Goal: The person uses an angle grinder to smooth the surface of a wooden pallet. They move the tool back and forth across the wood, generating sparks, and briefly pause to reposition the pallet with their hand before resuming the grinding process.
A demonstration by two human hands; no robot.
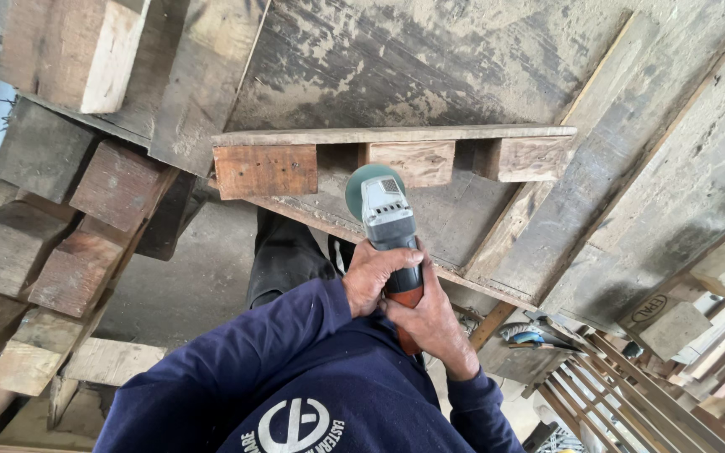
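Both hands gripped the grinder (388, 231) near the middle of the view: the left hand (375, 275) wrapped its body, the right hand (430, 323) clenched the handle. Its disc pointed toward twelve o'clock, at the pallet (396, 155).

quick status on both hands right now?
Left hand: closed around the body of the angle grinder.
Right hand: closed on the grinder's rear orange-red handle, just behind the left hand.
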